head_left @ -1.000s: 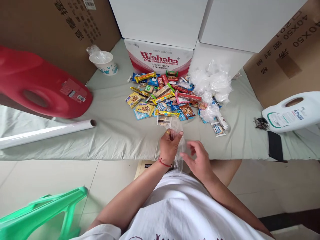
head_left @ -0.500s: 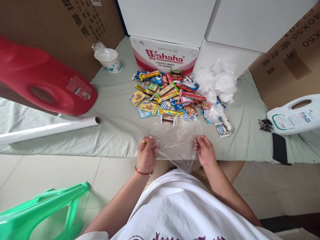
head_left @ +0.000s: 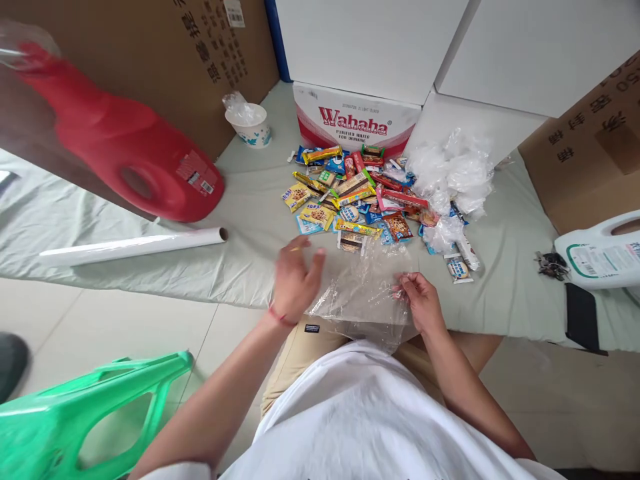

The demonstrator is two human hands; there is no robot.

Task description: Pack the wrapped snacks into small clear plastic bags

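Note:
A clear plastic bag [head_left: 357, 290] hangs over the front edge of the cloth-covered table. Its right side is pinched between the thumb and fingers of my right hand [head_left: 421, 300]. My left hand [head_left: 296, 277], a little blurred, is off the bag with thumb and fingers apart, just left of it and below the snacks. Beyond the bag lies a heap of wrapped snacks [head_left: 357, 193], with yellow cookie packets [head_left: 317, 215] on its near left side. A wafer packet [head_left: 351, 241] lies closest to the bag. Crumpled clear bags [head_left: 453, 170] cover the heap's right end.
A red detergent jug [head_left: 170, 160], a white roll [head_left: 135, 245] and a paper cup [head_left: 249, 125] are on the left. A white jug [head_left: 603, 252] and a black phone [head_left: 581, 317] sit right. Boxes [head_left: 357, 120] stand behind; a green stool [head_left: 95, 407] is on the floor.
My left hand has let go of the bag's left side and moved up toward the snacks, its fingers opening. My right hand still holds the bag. The view has shifted left.

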